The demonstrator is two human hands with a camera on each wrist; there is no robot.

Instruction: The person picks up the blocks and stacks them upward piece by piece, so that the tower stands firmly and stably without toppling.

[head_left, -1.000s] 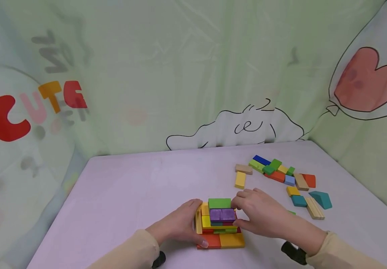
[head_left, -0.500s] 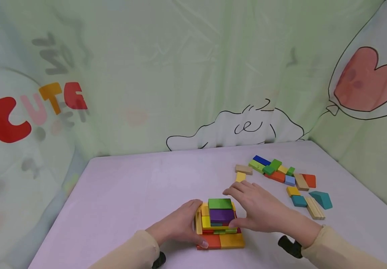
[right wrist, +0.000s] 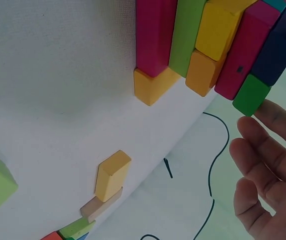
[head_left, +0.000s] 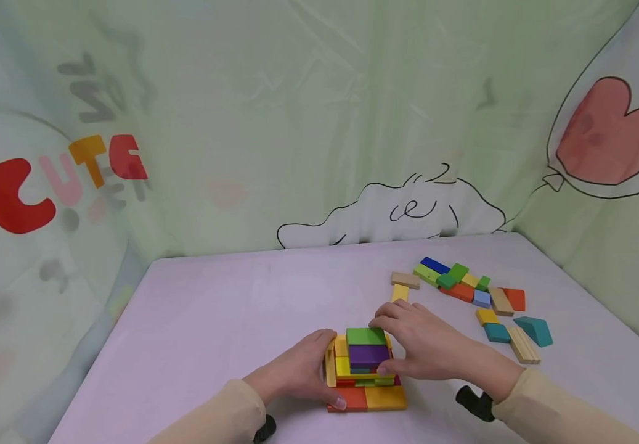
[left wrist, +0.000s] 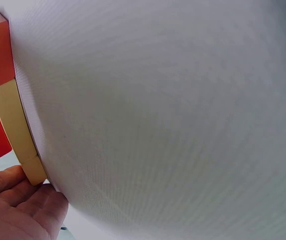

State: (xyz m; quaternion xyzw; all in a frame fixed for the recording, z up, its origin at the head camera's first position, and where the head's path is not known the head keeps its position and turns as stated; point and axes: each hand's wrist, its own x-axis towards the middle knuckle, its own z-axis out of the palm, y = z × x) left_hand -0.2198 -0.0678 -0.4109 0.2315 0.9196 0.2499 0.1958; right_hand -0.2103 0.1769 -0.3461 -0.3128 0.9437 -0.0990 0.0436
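Head view: left hand is gripping the left side of the block stack; right hand is pinching its upper right end. Stack is standing on the table.

Left hand, right hand — both flank a block stack.
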